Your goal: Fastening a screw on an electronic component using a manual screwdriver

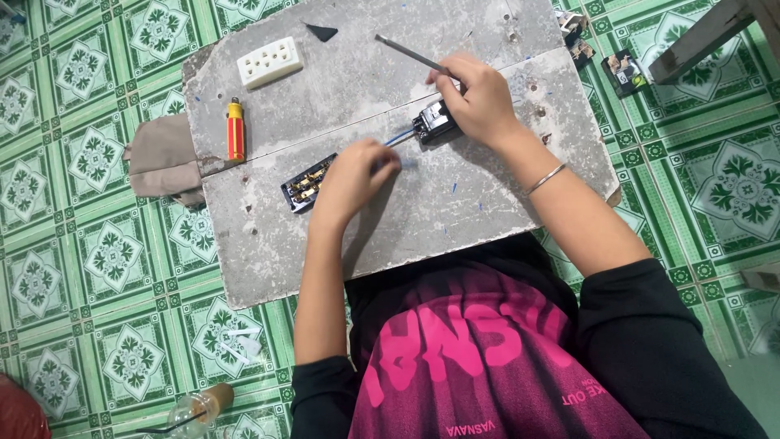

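Wire (398, 136) runs between the hands, left hand (351, 180) pinching its near end, right hand (479, 102) closed on a screwdriver (410, 54) over the black part (433, 122)

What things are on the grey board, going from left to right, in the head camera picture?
Red and yellow screwdriver → white socket cover → open black socket base → left hand → small black part → right hand.

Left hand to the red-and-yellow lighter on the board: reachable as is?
Probably yes. The left hand rests by the black socket base; the lighter lies beyond it on bare board, with nothing between except that base.
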